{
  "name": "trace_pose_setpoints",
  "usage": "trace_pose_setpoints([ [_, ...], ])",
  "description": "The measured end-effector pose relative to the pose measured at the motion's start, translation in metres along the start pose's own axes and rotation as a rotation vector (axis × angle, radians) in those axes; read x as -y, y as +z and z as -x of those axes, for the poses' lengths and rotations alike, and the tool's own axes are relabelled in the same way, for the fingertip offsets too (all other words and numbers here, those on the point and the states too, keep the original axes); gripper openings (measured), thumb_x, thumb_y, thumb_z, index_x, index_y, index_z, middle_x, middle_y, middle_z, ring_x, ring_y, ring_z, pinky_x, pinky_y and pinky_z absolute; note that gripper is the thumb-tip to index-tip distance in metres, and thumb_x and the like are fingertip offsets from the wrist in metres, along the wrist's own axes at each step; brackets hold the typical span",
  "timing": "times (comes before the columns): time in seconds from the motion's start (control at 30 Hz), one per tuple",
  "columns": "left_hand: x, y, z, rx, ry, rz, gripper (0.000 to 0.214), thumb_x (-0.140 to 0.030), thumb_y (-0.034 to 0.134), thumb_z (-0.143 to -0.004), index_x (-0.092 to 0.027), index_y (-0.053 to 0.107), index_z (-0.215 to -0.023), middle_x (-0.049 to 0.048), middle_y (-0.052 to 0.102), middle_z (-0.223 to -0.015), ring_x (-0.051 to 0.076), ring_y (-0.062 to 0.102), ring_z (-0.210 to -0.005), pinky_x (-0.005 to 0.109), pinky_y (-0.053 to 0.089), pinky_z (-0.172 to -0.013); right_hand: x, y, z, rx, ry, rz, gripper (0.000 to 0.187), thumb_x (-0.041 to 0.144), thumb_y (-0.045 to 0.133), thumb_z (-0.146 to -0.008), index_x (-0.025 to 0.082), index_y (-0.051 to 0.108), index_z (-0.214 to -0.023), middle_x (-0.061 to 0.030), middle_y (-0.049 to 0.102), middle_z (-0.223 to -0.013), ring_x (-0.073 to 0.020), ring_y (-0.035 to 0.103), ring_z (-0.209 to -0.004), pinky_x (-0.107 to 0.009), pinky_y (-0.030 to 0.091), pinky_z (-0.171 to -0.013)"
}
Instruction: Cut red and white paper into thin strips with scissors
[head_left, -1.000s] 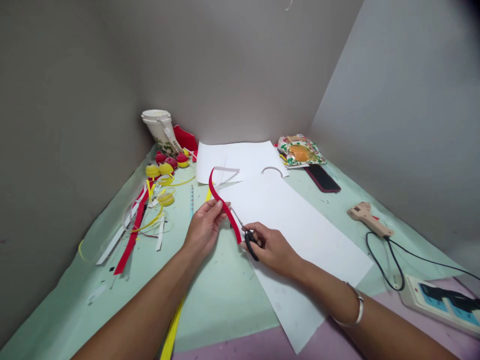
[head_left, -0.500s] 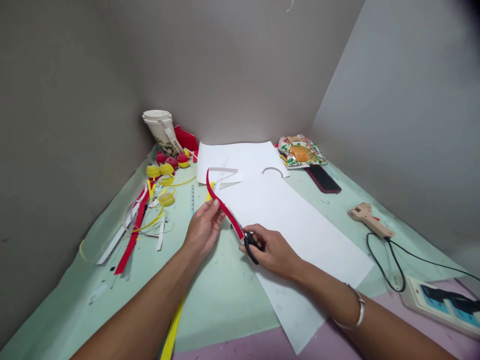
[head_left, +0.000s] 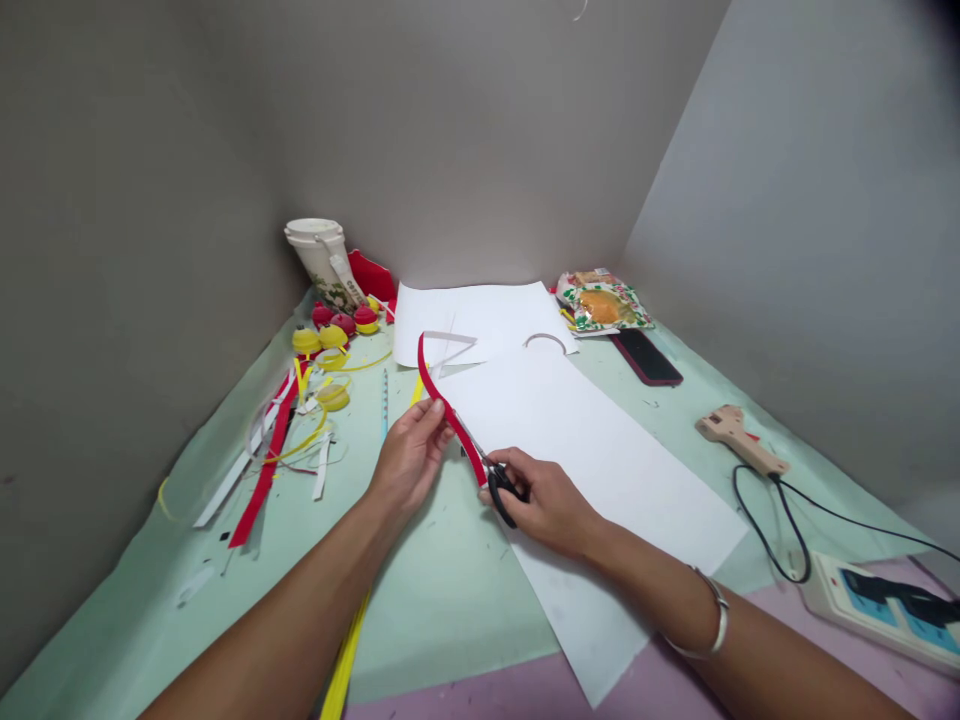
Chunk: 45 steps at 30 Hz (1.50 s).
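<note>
Between thumb and fingers, my left hand point(head_left: 414, 448) pinches a curved red strip point(head_left: 458, 424) near its middle. The strip's far end bends up over the white sheets, and its near end reaches my right hand point(head_left: 551, 500). My right hand is closed round the black handles of a pair of scissors point(head_left: 504, 494), whose blades lie along the right side of the strip. How far apart the blades stand is hard to make out. Under both hands lie a large white sheet point(head_left: 600, 480) and the pale green table cover point(head_left: 442, 610).
Left are loose red strips point(head_left: 262, 490), yellow strips and small red and yellow round pieces point(head_left: 332, 338) beside a white bucket point(head_left: 322, 260). Right are a phone point(head_left: 646, 357), a food packet point(head_left: 602, 303), a corded glue gun point(head_left: 739, 440) and a power strip point(head_left: 877, 610).
The far part of the red strip has shifted slightly right and stands a little steeper. My left hand has moved a touch to the right; my right hand keeps its place with the scissors.
</note>
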<state>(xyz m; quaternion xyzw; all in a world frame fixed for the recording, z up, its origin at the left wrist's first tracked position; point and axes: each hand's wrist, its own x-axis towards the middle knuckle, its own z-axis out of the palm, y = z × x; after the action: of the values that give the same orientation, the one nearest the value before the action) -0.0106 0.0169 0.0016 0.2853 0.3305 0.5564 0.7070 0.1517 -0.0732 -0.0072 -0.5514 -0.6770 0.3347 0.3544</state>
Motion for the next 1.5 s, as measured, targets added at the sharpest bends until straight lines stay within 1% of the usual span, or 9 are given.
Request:
trace_pose_setpoints([
  [0.2,0.0008,-0.0009,-0.0006,0.011,-0.001,-0.012,0.006,-0.011,0.07,-0.077,-0.012,0.068,-0.082,-0.0001,0.066,-0.076,0.006,0.06,-0.065,0.014,0.051,-0.058,0.0009,-0.0004,0.0017,0.002,-0.003,0.012,0.027,0.029,0.06,-0.082,0.021,0.061,-0.108,0.0049,0.052,-0.063,-0.0113,0.045,-0.056,-0.022,0.036,-0.056],
  [0.37,0.0011,-0.0005,-0.0005,0.004,0.007,-0.017,0.009,-0.013,0.073,-0.074,-0.012,0.067,-0.08,-0.0004,0.066,-0.074,0.006,0.059,-0.063,0.015,0.05,-0.058,0.0011,-0.0003,0.0024,0.001,-0.004,0.009,0.026,0.031,0.06,-0.082,0.021,0.061,-0.107,0.0047,0.054,-0.064,-0.0114,0.045,-0.056,-0.023,0.036,-0.057],
  [0.5,0.0009,-0.0001,-0.0006,0.009,0.003,-0.02,0.009,-0.014,0.074,-0.074,-0.012,0.067,-0.08,-0.0002,0.066,-0.075,0.006,0.059,-0.064,0.015,0.05,-0.057,0.0019,-0.0007,0.0018,0.004,0.001,-0.005,0.025,0.029,0.059,-0.082,0.021,0.061,-0.106,0.005,0.052,-0.063,-0.0112,0.045,-0.055,-0.022,0.036,-0.056],
  [0.67,0.0,0.0003,0.0005,0.012,0.019,-0.035,0.009,-0.014,0.074,-0.074,-0.012,0.067,-0.079,-0.0008,0.064,-0.074,0.006,0.058,-0.063,0.014,0.049,-0.057,0.0031,-0.0009,0.0011,0.004,0.026,-0.006,0.027,0.031,0.061,-0.081,0.021,0.061,-0.106,0.0051,0.051,-0.062,-0.0112,0.043,-0.055,-0.022,0.036,-0.055],
  [0.87,0.0006,-0.0003,0.0,0.039,0.008,-0.05,0.011,-0.015,0.074,-0.073,-0.011,0.067,-0.081,-0.0007,0.064,-0.073,0.006,0.057,-0.062,0.015,0.048,-0.057,0.0024,-0.0002,0.0009,-0.008,0.017,-0.017,0.028,0.034,0.062,-0.081,0.021,0.061,-0.105,0.0052,0.05,-0.061,-0.0114,0.043,-0.055,-0.022,0.037,-0.055],
  [1.07,0.0026,-0.0021,-0.0017,0.045,0.018,-0.052,0.012,-0.017,0.075,-0.074,-0.012,0.067,-0.081,-0.0009,0.063,-0.074,0.006,0.057,-0.063,0.014,0.049,-0.058,0.0016,-0.0003,0.0013,-0.004,0.008,-0.001,0.025,0.03,0.059,-0.082,0.021,0.06,-0.105,0.0052,0.048,-0.061,-0.0116,0.042,-0.055,-0.022,0.037,-0.055],
  [1.27,0.0027,-0.0013,-0.0012,0.033,0.008,-0.041,0.011,-0.015,0.074,-0.074,-0.011,0.068,-0.081,-0.0003,0.063,-0.076,0.006,0.057,-0.064,0.015,0.05,-0.058,0.0009,0.0004,0.0019,-0.009,-0.004,0.011,0.026,0.032,0.06,-0.083,0.021,0.06,-0.107,0.0056,0.048,-0.062,-0.0112,0.042,-0.055,-0.022,0.035,-0.056],
  [1.37,0.0021,0.0001,-0.0003,0.021,0.004,-0.041,0.009,-0.014,0.073,-0.074,-0.011,0.068,-0.081,0.0,0.064,-0.076,0.006,0.058,-0.064,0.015,0.05,-0.058,0.001,0.0006,0.002,-0.01,0.002,0.005,0.026,0.03,0.059,-0.083,0.021,0.06,-0.107,0.0057,0.049,-0.062,-0.0111,0.042,-0.055,-0.022,0.035,-0.056],
  [1.5,0.002,-0.0009,-0.0004,0.036,0.004,-0.042,0.009,-0.015,0.073,-0.075,-0.011,0.068,-0.081,0.0001,0.064,-0.075,0.006,0.057,-0.063,0.014,0.05,-0.058,0.0013,0.0005,0.0019,-0.01,0.018,0.007,0.026,0.029,0.059,-0.082,0.021,0.061,-0.107,0.0057,0.048,-0.061,-0.011,0.042,-0.055,-0.022,0.035,-0.055],
])
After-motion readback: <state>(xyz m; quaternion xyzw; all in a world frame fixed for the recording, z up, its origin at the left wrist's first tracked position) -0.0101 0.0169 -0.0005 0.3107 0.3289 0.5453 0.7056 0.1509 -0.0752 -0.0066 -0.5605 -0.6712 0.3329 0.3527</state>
